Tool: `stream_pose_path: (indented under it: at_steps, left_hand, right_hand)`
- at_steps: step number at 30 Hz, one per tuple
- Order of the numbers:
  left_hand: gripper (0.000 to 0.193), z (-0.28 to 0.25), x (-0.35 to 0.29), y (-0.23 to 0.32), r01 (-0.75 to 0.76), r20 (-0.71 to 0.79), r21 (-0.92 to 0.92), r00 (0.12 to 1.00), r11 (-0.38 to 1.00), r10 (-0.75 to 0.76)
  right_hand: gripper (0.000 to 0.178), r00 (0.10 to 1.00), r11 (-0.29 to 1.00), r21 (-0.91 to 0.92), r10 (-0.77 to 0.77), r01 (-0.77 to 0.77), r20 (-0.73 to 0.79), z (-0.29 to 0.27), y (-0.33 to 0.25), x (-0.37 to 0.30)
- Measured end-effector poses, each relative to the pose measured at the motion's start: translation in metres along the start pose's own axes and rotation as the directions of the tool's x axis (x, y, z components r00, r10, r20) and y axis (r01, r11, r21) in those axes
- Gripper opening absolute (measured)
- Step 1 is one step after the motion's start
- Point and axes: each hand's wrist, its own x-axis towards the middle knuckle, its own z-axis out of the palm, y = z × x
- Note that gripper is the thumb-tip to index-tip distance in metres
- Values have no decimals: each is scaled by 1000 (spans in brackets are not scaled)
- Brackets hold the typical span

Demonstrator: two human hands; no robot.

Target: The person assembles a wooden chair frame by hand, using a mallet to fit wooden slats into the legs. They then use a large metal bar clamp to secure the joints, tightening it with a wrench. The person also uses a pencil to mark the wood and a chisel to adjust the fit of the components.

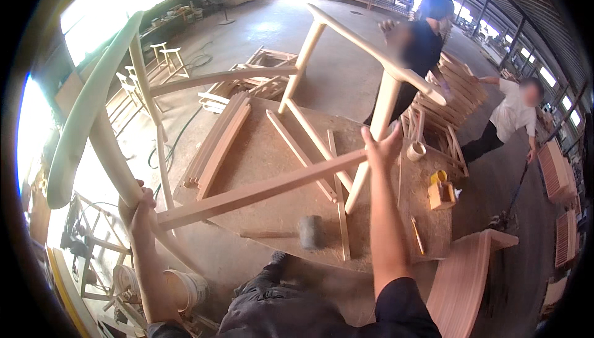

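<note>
A pale wooden chair frame point(260, 190) stands tilted across the low board in front of me, with two leg-and-armrest sides joined by rails. My left hand point(141, 208) is closed around the left side's near leg, close to the end of the near rail. At the other end of that rail, my right hand point(383, 147) grips the right side's leg point(385, 106), thumb up. The left armrest point(83, 115) rises nearest to me; the right armrest point(365, 44) lies farther off. Below the near rail rests a mallet point(310, 231) with a dark head and wooden handle.
Long wooden strips point(219, 143) lie stacked on the board point(272, 146). To the right are a cup point(416, 150), a yellow tin point(439, 177), a brush point(418, 236) and stacked curved panels point(464, 282). Buckets point(185, 290) stand lower left. Two people point(424, 47) are beyond, right.
</note>
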Motion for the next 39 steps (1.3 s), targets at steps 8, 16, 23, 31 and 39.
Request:
stream_pose_path:
  at_steps: [8,16,23,31,39]
  left_hand:
    - [27,-46,48,-44,-26,-218,40,975,999,34]
    - [28,-56,112,-58,-27,-90,-52,996,998,22]
    - [52,7,168,-99,38,134,-268,991,963,-2]
    - [52,86,201,-162,92,334,-267,942,959,3]
    - [44,95,185,-211,136,364,-255,931,957,-36]
  right_hand:
    - [25,792,476,660,145,-582,593,43,-12,39]
    - [27,895,529,721,275,-447,353,-21,-52,32]
    - [34,931,682,652,350,-333,109,-124,-41,1]
    - [41,862,730,569,502,-380,-69,-152,-4,-59]
    - [33,897,780,523,437,-344,-62,-145,2,-84]
